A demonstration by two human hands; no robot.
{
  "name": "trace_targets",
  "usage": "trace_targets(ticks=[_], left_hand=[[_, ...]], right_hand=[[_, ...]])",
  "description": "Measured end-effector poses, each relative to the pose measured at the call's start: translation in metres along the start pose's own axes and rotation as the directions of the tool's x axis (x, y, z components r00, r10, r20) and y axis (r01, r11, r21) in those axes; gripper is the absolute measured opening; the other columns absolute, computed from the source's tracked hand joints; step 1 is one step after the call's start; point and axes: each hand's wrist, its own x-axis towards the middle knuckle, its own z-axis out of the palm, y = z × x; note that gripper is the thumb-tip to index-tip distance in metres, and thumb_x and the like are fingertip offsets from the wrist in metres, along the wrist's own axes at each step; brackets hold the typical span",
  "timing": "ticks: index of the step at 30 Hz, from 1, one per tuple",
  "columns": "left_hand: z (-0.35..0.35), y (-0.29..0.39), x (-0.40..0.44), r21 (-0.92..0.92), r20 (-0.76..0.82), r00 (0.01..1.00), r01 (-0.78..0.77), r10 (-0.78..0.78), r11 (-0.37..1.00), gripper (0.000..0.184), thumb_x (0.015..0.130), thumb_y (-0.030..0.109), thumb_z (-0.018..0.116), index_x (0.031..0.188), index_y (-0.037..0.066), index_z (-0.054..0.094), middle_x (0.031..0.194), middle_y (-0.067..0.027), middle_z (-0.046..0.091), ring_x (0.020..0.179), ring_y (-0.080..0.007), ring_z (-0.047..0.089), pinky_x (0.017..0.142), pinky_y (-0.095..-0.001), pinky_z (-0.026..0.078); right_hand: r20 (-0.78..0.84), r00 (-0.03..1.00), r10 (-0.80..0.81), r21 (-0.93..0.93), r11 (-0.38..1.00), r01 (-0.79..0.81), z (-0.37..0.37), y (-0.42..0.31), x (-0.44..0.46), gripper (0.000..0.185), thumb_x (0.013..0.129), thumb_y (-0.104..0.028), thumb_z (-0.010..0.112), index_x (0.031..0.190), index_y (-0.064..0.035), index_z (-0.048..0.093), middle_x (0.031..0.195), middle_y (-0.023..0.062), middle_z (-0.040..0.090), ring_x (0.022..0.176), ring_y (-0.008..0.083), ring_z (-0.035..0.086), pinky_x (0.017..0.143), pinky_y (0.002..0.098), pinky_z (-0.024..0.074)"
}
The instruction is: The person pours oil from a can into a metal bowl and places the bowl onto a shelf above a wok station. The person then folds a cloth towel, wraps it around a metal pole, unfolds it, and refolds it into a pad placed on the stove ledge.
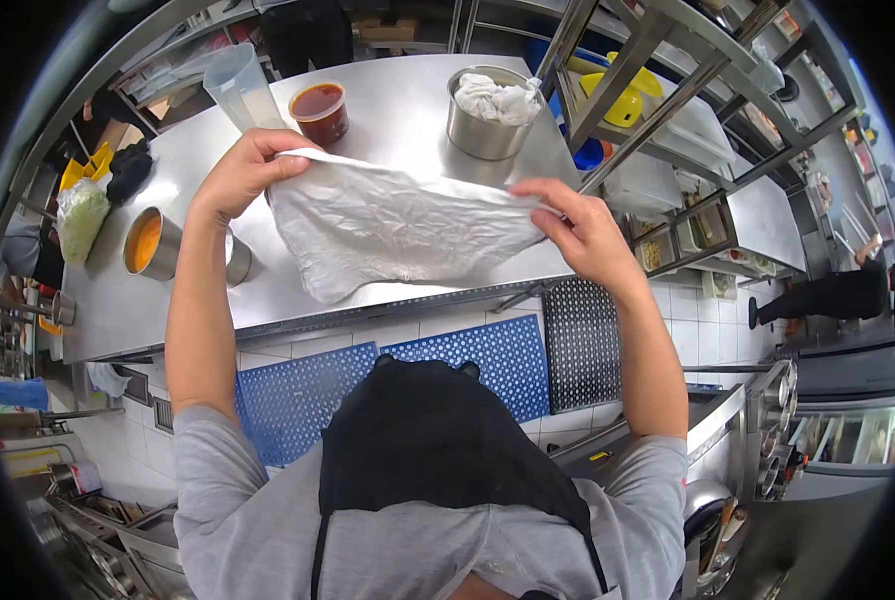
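Head view: white cloth [397, 235] hangs between left hand [247, 172], right hand [587, 232], upper edge.

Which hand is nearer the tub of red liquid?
Left. The left hand is on the near side of the tub of red liquid, slightly to its left; the right hand is farther off, well to its right.

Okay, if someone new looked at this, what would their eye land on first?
Probably the wrinkled white cloth, spread between the left hand and right hand over the steel table. Beyond it on the table stand a tub of dark red liquid and, further right, a metal pot topped with crumpled white material. Bright blue mats stand out on the floor below.
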Motion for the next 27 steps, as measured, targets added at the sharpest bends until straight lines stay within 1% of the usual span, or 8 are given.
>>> trace_targets(ticks=[5,12,14,17,20,21,24,27], left_hand=[[-0.016,0.020,-0.002,0.250,0.155,0.987,-0.004,-0.036,0.968,0.019,0.078,0.001,0.072,0.096,0.003,0.077,0.092,-0.0020,0.070,0.084,-0.0126,0.063,0.080,-0.0279,0.050],[-0.002,0.042,0.001,0.580,0.064,0.990,-0.136,0.122,0.803,0.032,0.079,-0.009,0.062,0.106,0.002,0.075,0.097,-0.0110,0.069,0.092,-0.0258,0.065,0.087,-0.0342,0.050],[0.002,0.047,0.001,0.591,0.024,0.980,-0.174,0.199,0.788,0.034,0.081,-0.009,0.062,0.109,0.003,0.075,0.097,-0.0121,0.069,0.094,-0.0286,0.064,0.089,-0.0352,0.050],[0.000,0.057,-0.001,0.589,-0.067,0.963,-0.172,0.260,0.789,0.044,0.074,-0.014,0.052,0.110,-0.001,0.074,0.095,-0.0110,0.066,0.091,-0.0224,0.062,0.087,-0.0313,0.048],[-0.011,0.073,-0.002,0.555,-0.074,0.959,-0.187,0.272,0.810,0.032,0.082,-0.007,0.063,0.110,0.003,0.075,0.096,-0.0101,0.068,0.088,-0.0219,0.063,0.083,-0.0317,0.049],[-0.017,0.070,-0.002,0.571,-0.097,0.938,-0.222,0.333,0.790,0.029,0.080,-0.005,0.065,0.106,0.003,0.076,0.094,-0.0078,0.068,0.084,-0.0180,0.061,0.078,-0.0309,0.048],[-0.036,0.079,-0.006,0.629,-0.082,0.910,-0.268,0.406,0.729,0.025,0.079,-0.005,0.067,0.101,0.001,0.077,0.092,-0.0071,0.069,0.084,-0.0161,0.063,0.078,-0.0296,0.050],[-0.029,0.107,-0.022,0.550,-0.221,0.769,-0.410,0.600,0.728,0.017,0.079,-0.001,0.070,0.096,-0.002,0.075,0.087,-0.0073,0.069,0.085,-0.0150,0.065,0.078,-0.0265,0.051]], right_hand=[[0.425,0.904,-0.048,0.105,0.995,0.004,-0.015,0.006,0.008,0.041,0.085,0.002,0.060,0.124,-0.0103,0.066,0.108,0.0097,0.073,0.092,0.0205,0.069,0.083,0.0350,0.0522],[0.546,0.816,0.191,0.014,0.971,-0.237,-0.016,-0.002,0.016,0.040,0.084,0.000,0.066,0.123,-0.0083,0.069,0.107,0.0082,0.073,0.089,0.0164,0.065,0.081,0.0326,0.0504],[0.468,0.882,0.049,0.144,0.981,-0.131,-0.013,0.006,0.016,0.033,0.084,-0.001,0.068,0.116,-0.0067,0.072,0.099,0.0077,0.073,0.087,0.0159,0.065,0.079,0.0324,0.0503],[0.326,0.940,0.098,-0.093,0.993,-0.071,-0.022,0.010,0.022,0.022,0.085,-0.010,0.072,0.106,-0.0033,0.074,0.087,0.0121,0.073,0.075,0.0195,0.065,0.070,0.0325,0.0502],[0.069,0.965,0.253,-0.147,0.959,-0.241,-0.031,0.008,0.026,0.021,0.082,-0.016,0.077,0.096,-0.0001,0.075,0.075,0.0132,0.070,0.068,0.0180,0.064,0.065,0.0320,0.0499],[0.039,0.969,0.246,-0.049,0.969,-0.244,-0.034,0.021,0.027,0.022,0.087,-0.016,0.076,0.096,0.0033,0.074,0.078,0.0042,0.069,0.067,0.0097,0.062,0.063,0.0264,0.0498],[-0.186,0.965,0.183,0.060,0.983,-0.175,-0.053,0.014,0.029,0.021,0.085,-0.017,0.077,0.096,0.0012,0.075,0.072,0.0048,0.069,0.064,0.0101,0.057,0.061,0.0292,0.0473],[-0.550,0.811,-0.200,-0.093,0.979,0.179,-0.066,-0.035,0.023,0.018,0.090,-0.016,0.070,0.097,0.0005,0.073,0.071,0.0065,0.070,0.061,0.0132,0.061,0.058,0.0312,0.0478]])
